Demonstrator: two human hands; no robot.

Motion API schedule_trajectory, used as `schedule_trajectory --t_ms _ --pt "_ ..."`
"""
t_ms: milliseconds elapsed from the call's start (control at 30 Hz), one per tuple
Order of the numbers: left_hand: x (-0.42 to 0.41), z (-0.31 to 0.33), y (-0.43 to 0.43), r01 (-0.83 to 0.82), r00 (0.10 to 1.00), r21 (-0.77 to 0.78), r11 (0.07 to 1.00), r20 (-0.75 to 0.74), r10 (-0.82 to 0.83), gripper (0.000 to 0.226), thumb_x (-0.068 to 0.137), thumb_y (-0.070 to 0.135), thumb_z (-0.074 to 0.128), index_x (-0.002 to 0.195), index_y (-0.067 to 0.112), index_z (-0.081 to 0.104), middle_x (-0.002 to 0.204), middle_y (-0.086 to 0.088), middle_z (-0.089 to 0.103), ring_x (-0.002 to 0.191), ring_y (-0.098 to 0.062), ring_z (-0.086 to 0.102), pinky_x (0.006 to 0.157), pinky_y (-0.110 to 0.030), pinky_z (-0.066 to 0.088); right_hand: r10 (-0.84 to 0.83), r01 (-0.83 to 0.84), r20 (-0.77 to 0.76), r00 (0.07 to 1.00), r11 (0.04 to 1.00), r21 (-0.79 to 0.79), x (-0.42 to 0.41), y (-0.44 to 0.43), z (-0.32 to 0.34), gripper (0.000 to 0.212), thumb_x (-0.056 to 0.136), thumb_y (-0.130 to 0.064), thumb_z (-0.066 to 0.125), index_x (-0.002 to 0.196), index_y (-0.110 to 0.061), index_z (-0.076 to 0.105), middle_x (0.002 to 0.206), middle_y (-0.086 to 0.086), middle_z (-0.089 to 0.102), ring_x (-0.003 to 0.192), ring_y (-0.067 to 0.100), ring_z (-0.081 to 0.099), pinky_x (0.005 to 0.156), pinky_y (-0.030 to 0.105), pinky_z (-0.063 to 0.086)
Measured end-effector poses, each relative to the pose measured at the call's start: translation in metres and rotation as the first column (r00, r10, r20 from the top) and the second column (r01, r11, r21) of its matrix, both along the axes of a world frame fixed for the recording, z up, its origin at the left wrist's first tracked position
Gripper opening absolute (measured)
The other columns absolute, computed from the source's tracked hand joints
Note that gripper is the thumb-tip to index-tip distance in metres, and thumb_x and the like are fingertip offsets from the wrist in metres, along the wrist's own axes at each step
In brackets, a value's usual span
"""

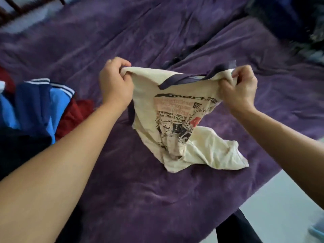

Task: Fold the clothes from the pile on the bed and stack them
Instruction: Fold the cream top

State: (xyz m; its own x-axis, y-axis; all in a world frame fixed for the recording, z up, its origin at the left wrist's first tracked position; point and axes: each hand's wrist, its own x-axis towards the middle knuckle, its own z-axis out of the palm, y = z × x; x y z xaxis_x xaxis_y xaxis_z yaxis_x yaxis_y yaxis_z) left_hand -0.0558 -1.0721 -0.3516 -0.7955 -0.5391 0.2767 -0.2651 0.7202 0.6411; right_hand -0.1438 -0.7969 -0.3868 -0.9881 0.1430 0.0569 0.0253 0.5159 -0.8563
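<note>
Left hand [114, 83] & right hand [239, 88] each pinch a shoulder of the tee [175, 120], mid-frame, hem slumped on the bed [122, 181]. Looks light, floppy; shoulders seem the best grip. Pile [35, 109] at left edge.

One wide-angle view, worn on the person's head, looks forward and steeply down onto a purple bed [140, 199]. It sits close: both forearms enter from the lower corners, and the left hand [115, 83] and right hand [240, 90] grip a cream T-shirt [201, 149] mid-frame. The view is tilted, with the floor [280, 199] at lower right.
</note>
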Motion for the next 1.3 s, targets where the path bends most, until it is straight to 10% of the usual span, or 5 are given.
schedule_trajectory --t_ms 100,567,833,1100,1300 --pt "-0.059 -0.01 0.054 0.077 0.997 -0.004 0.997 0.027 -0.077 0.024 0.079 0.0 0.049 0.093 0.007 0.068 0.098 -0.012 0.064 0.09 -0.023 0.059 0.078 -0.02 0.039 -0.132 0.131 0.088 0.987 0.991 0.016 -0.043 0.062 -0.023 0.037 0.071 -0.025 0.06 0.106 -0.03 0.053 0.083 -0.018 0.055 0.079 0.005 0.055 0.075 0.025 0.047" --pt "-0.301 -0.079 0.317 0.392 0.882 0.122 0.912 0.231 -0.411 0.021 0.086 0.018 0.061 0.107 0.015 0.064 0.097 0.0 0.061 0.084 -0.011 0.054 0.077 -0.023 0.042 -0.267 0.004 0.365 0.892 0.812 0.584 -0.185 0.337 -0.08 0.032 0.08 -0.046 0.061 0.084 -0.015 0.056 0.082 0.01 0.062 0.087 0.036 0.061 0.068 0.035 0.039" --pt "-0.201 -0.121 0.23 0.104 0.802 0.05 0.993 0.586 -0.114 0.021 0.088 0.017 0.062 0.108 0.011 0.064 0.106 -0.012 0.059 0.096 -0.032 0.058 0.082 -0.039 0.048 0.256 -0.339 0.223 0.94 0.657 0.674 -0.191 0.256 -0.083 0.06 0.078 -0.031 0.063 0.135 -0.023 0.045 0.137 0.004 0.046 0.127 0.029 0.036 0.099 0.047 0.031" --pt "-0.01 -0.158 0.18 -0.133 0.482 0.057 0.989 0.876 0.014 0.061 0.081 0.04 0.067 0.136 0.023 0.046 0.125 -0.009 0.054 0.116 -0.034 0.05 0.093 -0.044 0.044 0.778 -0.835 0.42 0.467 0.232 0.499 -0.128 0.078 -0.121 0.046 0.089 -0.02 0.053 0.134 -0.02 0.048 0.142 0.003 0.046 0.131 0.024 0.039 0.097 0.04 0.037" --pt "0.043 -0.169 0.187 -0.331 0.692 0.143 0.933 0.709 0.137 0.013 0.08 0.013 0.067 0.092 0.009 0.069 0.084 -0.01 0.064 0.085 -0.031 0.057 0.074 -0.036 0.044 0.728 -0.842 0.56 0.395 0.042 0.538 -0.106 0.032 -0.148 0.041 0.087 -0.024 0.055 0.127 -0.024 0.054 0.122 0.006 0.06 0.119 0.028 0.046 0.084 0.037 0.042"
